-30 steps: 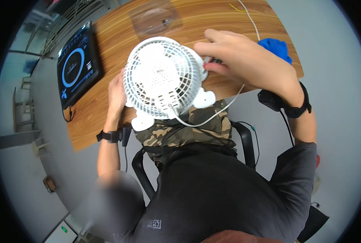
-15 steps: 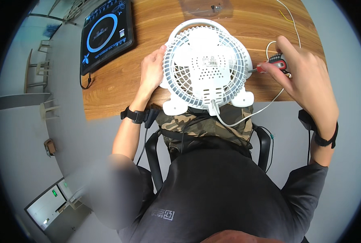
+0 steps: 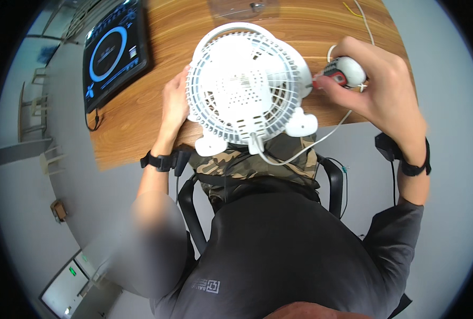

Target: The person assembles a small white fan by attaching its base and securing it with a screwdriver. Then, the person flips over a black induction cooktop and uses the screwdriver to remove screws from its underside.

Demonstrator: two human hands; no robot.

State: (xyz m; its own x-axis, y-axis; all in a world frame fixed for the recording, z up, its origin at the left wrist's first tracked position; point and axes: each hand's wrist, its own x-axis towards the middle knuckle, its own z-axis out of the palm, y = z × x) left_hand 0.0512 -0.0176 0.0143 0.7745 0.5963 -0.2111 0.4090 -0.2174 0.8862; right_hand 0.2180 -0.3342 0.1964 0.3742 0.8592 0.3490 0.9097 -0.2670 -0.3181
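A small white electric fan (image 3: 240, 87) rests at the table's front edge, its back grille and vented motor cover facing me. My left hand (image 3: 175, 102) grips the fan's left rim, the fingertips partly hidden behind it. On the other side, my right hand (image 3: 389, 82) is closed round the red, grey and black handle of a screwdriver (image 3: 338, 78). The screwdriver points left at the fan's right side; whether its tip is seated there I cannot tell. From the bottom of the motor cover, a white power cord (image 3: 289, 161) loops out to the right.
A black induction cooker (image 3: 114, 56) lies at the table's far left, its dark cable hanging near the edge. At the back sits a clear plastic bag (image 3: 244, 10) with small dark parts. More white cord (image 3: 365, 21) and a yellow strip (image 3: 351, 9) are at the back right.
The whole scene has shifted left in view. The screwdriver's handle has turned in my right hand, its rounded end now facing more toward me. My left hand keeps its hold on the fan.
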